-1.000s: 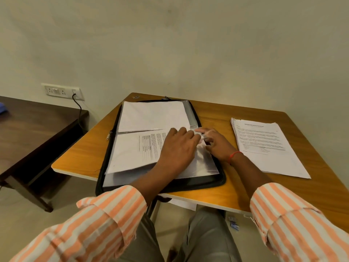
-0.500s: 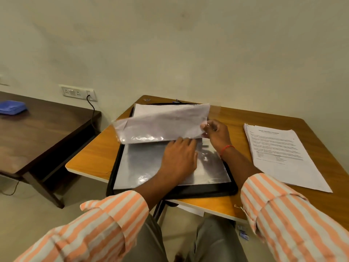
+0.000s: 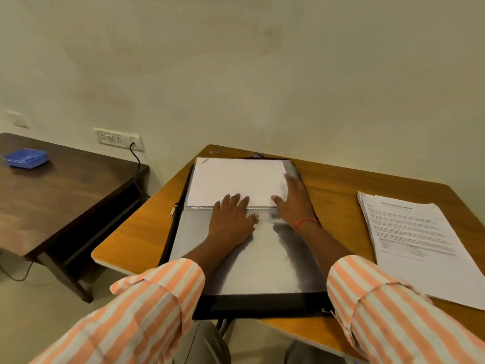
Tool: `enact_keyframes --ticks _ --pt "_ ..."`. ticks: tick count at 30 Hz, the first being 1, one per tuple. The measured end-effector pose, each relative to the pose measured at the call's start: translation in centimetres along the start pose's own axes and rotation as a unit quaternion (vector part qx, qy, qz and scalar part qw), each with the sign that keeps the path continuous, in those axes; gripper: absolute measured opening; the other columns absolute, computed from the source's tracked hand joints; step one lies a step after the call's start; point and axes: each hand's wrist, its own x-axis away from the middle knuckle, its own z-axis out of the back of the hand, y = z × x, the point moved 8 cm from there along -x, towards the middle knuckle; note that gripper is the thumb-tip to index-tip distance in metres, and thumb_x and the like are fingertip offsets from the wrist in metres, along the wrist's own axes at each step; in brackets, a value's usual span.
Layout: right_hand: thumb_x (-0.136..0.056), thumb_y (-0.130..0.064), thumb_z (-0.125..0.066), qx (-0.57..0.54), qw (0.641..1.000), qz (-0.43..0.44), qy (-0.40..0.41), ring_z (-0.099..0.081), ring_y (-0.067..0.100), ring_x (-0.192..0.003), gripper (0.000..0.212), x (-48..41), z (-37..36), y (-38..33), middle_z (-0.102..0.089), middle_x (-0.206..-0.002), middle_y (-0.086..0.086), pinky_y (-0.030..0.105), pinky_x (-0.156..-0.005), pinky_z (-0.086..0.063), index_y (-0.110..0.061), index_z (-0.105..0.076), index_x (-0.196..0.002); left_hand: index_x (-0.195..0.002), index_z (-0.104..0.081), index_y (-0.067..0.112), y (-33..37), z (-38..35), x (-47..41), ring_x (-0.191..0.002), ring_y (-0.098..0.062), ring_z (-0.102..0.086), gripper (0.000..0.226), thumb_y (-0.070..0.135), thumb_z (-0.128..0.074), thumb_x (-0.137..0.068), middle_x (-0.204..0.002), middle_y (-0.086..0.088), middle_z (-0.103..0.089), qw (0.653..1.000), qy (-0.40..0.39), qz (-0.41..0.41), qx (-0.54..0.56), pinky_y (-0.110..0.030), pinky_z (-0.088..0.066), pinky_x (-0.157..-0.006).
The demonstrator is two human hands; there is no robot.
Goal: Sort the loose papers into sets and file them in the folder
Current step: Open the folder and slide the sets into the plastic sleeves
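A black zip folder [image 3: 181, 232] lies open on the orange table [image 3: 136, 248] in front of me. Its far half shows a filled sleeve with white paper [image 3: 236, 179] turned blank side up. The near half is a clear, shiny plastic sleeve [image 3: 262, 264] with nothing visible in it. My left hand [image 3: 231, 222] lies flat with straight fingers across the spine between the two halves. My right hand [image 3: 294, 203] presses flat on the right edge of the flipped sleeve. A stack of printed loose papers [image 3: 414, 240] sits on the table to the right of the folder.
A dark wooden side table [image 3: 60, 200] stands to the left with a blue box [image 3: 26, 158] on it. A wall socket [image 3: 118, 139] with a black cable is behind it. The wall runs close behind the table's far edge.
My right hand turned the filled sleeve over from the near half onto the far half and now flattens it. My left hand slid up to the spine. The camera view shifted.
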Motion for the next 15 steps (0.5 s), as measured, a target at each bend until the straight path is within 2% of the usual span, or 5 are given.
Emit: enact_keyframes --ticks 4,8,11,13,15 --pt "-0.102 -0.05 -0.04 0.197 0.975 0.043 -0.095 -0.029 0.028 -0.147 0.057 0.4 -3.3 0.4 -0.034 -0.159 0.01 0.045 -0.119 -0.027 -0.02 -0.038 -0.152 -0.159 -0.02 0.028 -0.4 -1.7 -0.2 -0.155 -0.025 -0.009 0.068 0.061 -0.021 -0.1 -0.168 -0.001 -0.017 0.999 -0.032 0.021 0.007 -0.051 -0.009 -0.125" --pt "-0.103 -0.044 -0.042 0.197 0.973 0.056 -0.104 -0.04 0.033 -0.139 0.051 0.5 -2.1 0.1 -0.043 -0.151 0.013 0.044 -0.113 -0.034 -0.018 -0.045 -0.147 -0.159 -0.022 0.026 -0.3 -1.5 -0.1 -0.155 -0.026 -0.011 0.067 0.059 -0.022 -0.101 -0.167 -0.002 -0.019 1.0 -0.023 0.013 0.008 -0.05 -0.011 -0.125" --pt "-0.093 -0.022 -0.061 0.199 0.979 0.022 -0.027 -0.056 0.035 -0.116 0.043 0.0 3.2 2.7 -0.056 -0.13 0.013 0.04 -0.096 -0.047 -0.013 -0.055 -0.134 -0.155 -0.035 0.021 0.8 -0.6 0.1 -0.152 -0.031 -0.022 0.058 0.047 -0.031 -0.103 -0.163 -0.008 -0.03 0.999 0.017 -0.033 -0.022 -0.05 -0.02 -0.122" --pt "-0.088 -0.01 -0.062 0.201 0.979 -0.02 0.016 -0.055 0.036 -0.116 0.045 -0.5 8.0 5.9 -0.056 -0.13 0.015 0.041 -0.097 -0.048 -0.012 -0.057 -0.133 -0.138 -0.057 0.014 4.3 0.6 0.3 -0.139 -0.036 -0.044 0.046 0.034 -0.047 -0.098 -0.146 -0.015 -0.053 0.989 0.078 -0.127 0.007 -0.05 -0.035 -0.114" --pt "-0.09 -0.006 -0.059 0.193 0.978 -0.075 0.031 -0.053 0.037 -0.123 0.045 -1.4 11.9 9.7 -0.055 -0.135 0.017 0.044 -0.103 -0.046 -0.012 -0.057 -0.134 -0.13 -0.065 0.011 8.5 1.0 0.7 -0.13 -0.033 -0.053 0.041 0.031 -0.056 -0.095 -0.137 -0.013 -0.061 0.975 0.041 -0.199 0.092 -0.044 -0.04 -0.109"
